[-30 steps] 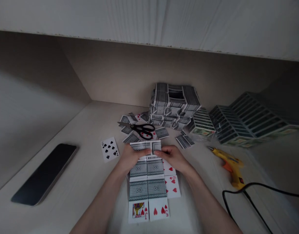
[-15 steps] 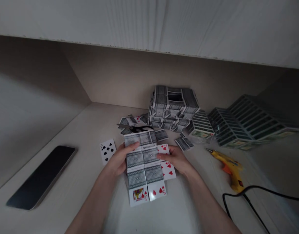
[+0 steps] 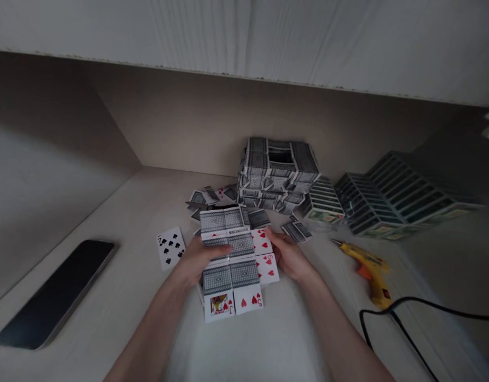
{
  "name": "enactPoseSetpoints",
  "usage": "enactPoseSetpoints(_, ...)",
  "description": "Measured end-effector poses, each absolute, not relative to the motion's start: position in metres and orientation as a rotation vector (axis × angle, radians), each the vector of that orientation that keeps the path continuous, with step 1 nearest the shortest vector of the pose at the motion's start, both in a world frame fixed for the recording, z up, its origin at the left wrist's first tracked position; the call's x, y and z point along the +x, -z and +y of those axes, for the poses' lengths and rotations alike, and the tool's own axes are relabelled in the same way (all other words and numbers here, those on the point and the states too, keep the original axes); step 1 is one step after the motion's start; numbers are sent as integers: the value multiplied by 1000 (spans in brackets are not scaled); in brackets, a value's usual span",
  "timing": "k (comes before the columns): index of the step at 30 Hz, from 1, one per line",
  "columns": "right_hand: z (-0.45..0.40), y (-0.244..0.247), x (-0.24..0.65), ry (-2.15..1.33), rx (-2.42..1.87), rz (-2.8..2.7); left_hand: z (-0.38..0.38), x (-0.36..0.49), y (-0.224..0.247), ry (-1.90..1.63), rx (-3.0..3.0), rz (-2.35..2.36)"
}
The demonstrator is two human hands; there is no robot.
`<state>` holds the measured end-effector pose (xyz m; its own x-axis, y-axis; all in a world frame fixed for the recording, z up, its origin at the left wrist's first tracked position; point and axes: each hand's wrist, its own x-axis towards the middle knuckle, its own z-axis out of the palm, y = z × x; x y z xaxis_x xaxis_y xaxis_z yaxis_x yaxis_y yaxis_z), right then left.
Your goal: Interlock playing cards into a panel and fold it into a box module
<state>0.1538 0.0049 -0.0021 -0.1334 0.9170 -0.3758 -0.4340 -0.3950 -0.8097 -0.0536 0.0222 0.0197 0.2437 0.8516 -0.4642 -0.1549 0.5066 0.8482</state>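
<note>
Between my hands is a panel of joined playing cards (image 3: 244,271), mostly with grey patterned backs up. A jack of hearts and other heart faces show along its near and right edges. My left hand (image 3: 198,259) grips the panel's left side, thumb flat on top and fingers underneath. At the right edge, my right hand (image 3: 289,255) has its thumb at the corner of a heart card, its other fingers curled low and partly hidden. Just left of the panel lies a loose spade card (image 3: 171,248). Scissors (image 3: 196,205) lie behind, their handles partly covered by the panel.
A box-like structure of cards (image 3: 278,172) with an opening on top stands against the back wall. Cut card pieces (image 3: 297,232) lie before it. Stacked card packs (image 3: 399,199) and a yellow glue gun (image 3: 366,268) with a black cord are right; a phone (image 3: 57,292) lies left.
The left thumb has slid down from the panel's upper row to the middle row. My right thumb has moved from the card backs to the upper right corner. The view has shifted slightly.
</note>
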Motion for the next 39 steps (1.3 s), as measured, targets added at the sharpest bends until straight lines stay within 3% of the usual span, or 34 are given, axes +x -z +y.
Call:
enactPoseSetpoints(7,1,6,151,-1636,-1257,-933,22,-52,-16,-827,825,1148)
enactPoseSetpoints(21,-2,15,136,-950,-1641,-1332,18,-40,-13,-977,933,1330)
enactPoseSetpoints(29,-3,2,149,-1837,-1122,-687,18,-47,-22,-921,725,1107)
enactPoseSetpoints(39,-7,7,148,-2024,-954,-786,16,-43,-16,-839,755,1054)
